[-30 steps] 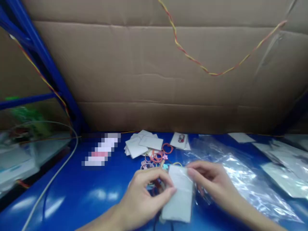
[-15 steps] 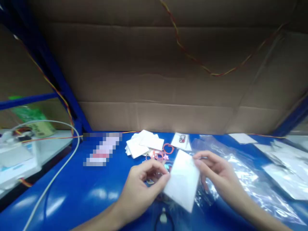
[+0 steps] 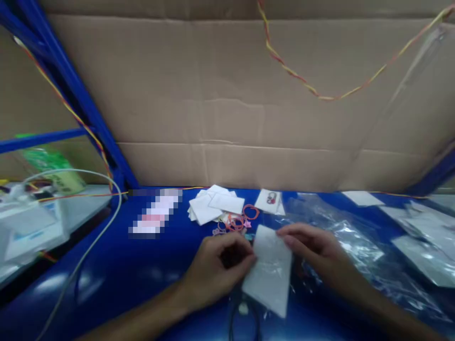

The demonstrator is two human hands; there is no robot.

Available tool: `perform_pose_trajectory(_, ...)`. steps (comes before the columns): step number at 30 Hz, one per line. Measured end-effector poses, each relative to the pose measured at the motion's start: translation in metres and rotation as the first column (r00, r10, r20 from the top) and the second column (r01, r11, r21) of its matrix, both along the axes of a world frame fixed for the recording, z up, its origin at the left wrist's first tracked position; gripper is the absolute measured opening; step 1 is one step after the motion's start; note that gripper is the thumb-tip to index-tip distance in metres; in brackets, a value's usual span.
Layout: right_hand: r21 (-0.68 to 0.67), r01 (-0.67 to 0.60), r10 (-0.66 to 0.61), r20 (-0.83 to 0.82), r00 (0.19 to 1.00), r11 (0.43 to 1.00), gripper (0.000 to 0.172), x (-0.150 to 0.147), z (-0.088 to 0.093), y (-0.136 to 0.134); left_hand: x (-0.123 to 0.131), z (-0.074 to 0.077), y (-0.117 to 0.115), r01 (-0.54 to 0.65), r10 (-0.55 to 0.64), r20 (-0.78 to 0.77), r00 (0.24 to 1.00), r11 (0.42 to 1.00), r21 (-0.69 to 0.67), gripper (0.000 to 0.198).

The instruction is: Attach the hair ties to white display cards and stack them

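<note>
A white card [image 3: 272,270] is held up at a tilt over the table, its glossy face looking like it sits in a clear plastic bag. My left hand [image 3: 223,263] pinches its left edge between thumb and fingers. At the upper right corner, my right hand [image 3: 313,246] grips it the same way. Just beyond my left hand lie orange-red hair ties [image 3: 236,221], one with a pink star charm [image 3: 247,224]. Behind them is a loose pile of white cards [image 3: 209,206]. Farther right, a bagged card with a small dark-and-red item [image 3: 270,201] rests flat.
Crumpled clear plastic bags [image 3: 351,237] spread over the blue table [image 3: 142,289] at right, near several white packets [image 3: 426,255]. A dark cable loop [image 3: 245,317] lies at the front. A white cable [image 3: 92,244] curves along the left. Cardboard [image 3: 227,109] walls the back.
The view has tipped and shifted slightly. Both hands keep their hold on the card, which now stands a little more upright and shows a wrinkled shine.
</note>
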State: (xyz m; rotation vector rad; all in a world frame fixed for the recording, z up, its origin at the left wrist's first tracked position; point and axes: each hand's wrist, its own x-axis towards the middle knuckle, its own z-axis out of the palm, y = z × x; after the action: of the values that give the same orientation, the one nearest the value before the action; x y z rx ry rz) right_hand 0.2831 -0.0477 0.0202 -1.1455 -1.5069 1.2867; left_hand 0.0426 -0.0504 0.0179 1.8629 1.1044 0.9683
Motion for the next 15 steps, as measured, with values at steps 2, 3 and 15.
perform_pose_trajectory(2,-0.019,-0.040,0.040,0.015,0.999,0.999,0.036,0.0000,-0.0012,-0.0005,-0.0006,-0.0017,0.0007,0.042,-0.043,-0.048,0.998,0.999,-0.016,0.010)
perform_pose_trajectory(3,-0.028,-0.059,0.060,0.027,0.998,0.998,0.035,0.0000,-0.0019,-0.0007,-0.0008,-0.0022,0.0007,0.066,-0.068,-0.079,0.995,0.998,-0.021,0.010)
perform_pose_trajectory(15,-0.030,-0.109,0.112,0.093,0.989,0.994,0.034,-0.0028,-0.0020,-0.0023,-0.0035,-0.0021,0.0016,0.174,-0.166,-0.206,0.964,0.985,0.020,0.012)
